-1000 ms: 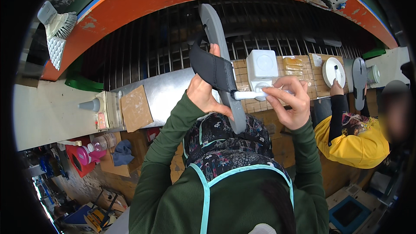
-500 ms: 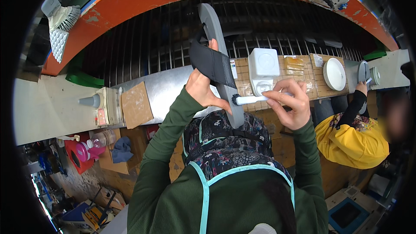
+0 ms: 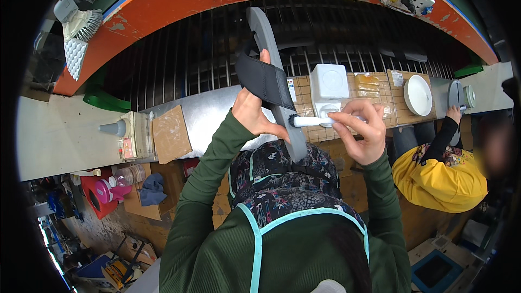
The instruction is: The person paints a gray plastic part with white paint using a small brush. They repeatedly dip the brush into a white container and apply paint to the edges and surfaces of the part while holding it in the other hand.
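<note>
Head view: apparent brushing step; grey slide sandal (image 3: 275,88) held up before bench (image 3: 209,123).
Left hand (image 3: 251,113) grips sole (image 3: 269,38), fingers partly hidden behind strap (image 3: 263,80); right hand (image 3: 364,134) pinches white-handled brush (image 3: 312,121), bristles (image 3: 292,120) at sole edge. Next stroke likely calls for steady sole. Bristle tips too small to resolve.

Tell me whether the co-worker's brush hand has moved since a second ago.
Yes: the co-worker's hand has moved to the picture's right, from the white bowl to the gray sole.
</note>
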Tool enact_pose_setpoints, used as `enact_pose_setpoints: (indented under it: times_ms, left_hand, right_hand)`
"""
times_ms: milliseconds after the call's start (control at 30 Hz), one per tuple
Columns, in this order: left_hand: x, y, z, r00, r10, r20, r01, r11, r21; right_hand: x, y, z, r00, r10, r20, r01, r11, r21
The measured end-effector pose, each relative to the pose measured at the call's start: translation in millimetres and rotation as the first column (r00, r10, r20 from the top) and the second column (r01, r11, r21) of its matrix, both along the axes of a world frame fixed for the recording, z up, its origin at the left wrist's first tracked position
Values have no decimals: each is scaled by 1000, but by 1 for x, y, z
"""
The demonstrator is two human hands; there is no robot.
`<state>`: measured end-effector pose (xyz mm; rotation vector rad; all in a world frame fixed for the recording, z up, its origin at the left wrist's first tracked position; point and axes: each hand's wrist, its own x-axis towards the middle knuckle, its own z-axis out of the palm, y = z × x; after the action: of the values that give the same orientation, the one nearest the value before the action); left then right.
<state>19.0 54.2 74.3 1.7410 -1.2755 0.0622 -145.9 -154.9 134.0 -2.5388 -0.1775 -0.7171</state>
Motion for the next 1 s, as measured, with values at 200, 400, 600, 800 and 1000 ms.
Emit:
enact_pose_setpoints:
  times_ms: [200, 400, 600, 800, 1000]
  left_hand:
    - [7, 1, -2, 1000, 19, -20, -19, 1000, 11]
    - [6, 3, -5, 986, 86, -140, -82, 996, 34]
    - [5, 3, -3, 980, 105, -168, -95, 993, 67]
    - [1, -3, 1, 998, 59, -13, -59, 998, -16]
    - [1, -4, 3, 998, 67, -18, -67, 998, -21]
  right_hand:
    - [-4, 0, -1, 999, 15, -35, -14, 1000, 13]
    - [-5, 0, -3, 999, 12, -38, -11, 999, 42]
    - [-5, 0, -1, 999, 17, -37, -14, 997, 79]
    - [2, 3, 1, 997, -58, 45, 56, 997, 49]
    - [-1, 3, 2, 1000, -27, 0, 27, 999, 31]
